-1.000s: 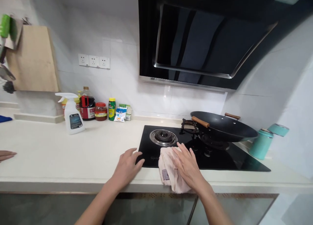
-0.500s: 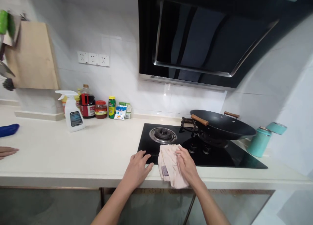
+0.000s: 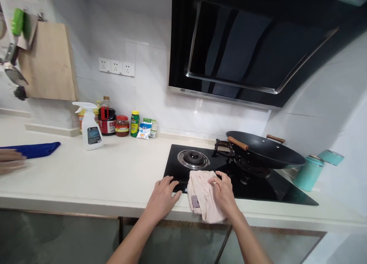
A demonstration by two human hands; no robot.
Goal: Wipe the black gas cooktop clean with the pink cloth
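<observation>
My left hand (image 3: 163,198) rests at the front left edge of the black gas stove (image 3: 272,188), fingers spread and holding nothing. A folded pale pink cloth (image 3: 202,191) lies over the stove's front edge and hangs slightly past the counter rim. At the cloth's right side is my right hand (image 3: 224,192), its fingers bent and apart, thumb side touching or just above the fabric. Its fingertips are close to the stove knobs, one knob (image 3: 244,178) showing beyond them. Behind the cloth sits the bare left burner (image 3: 194,159).
A black wok (image 3: 265,149) stands on the right burner, beside a turquoise flask (image 3: 309,173). On the left are a white spray bottle (image 3: 92,130), seasoning jars (image 3: 122,126) and a blue cloth (image 3: 43,150) with another person's hand (image 3: 11,161). The range hood (image 3: 229,46) overhangs the stove.
My right hand has shifted off the cloth's middle toward its right edge and the knobs. The view has turned left, showing more of the blue cloth and the other person's hand.
</observation>
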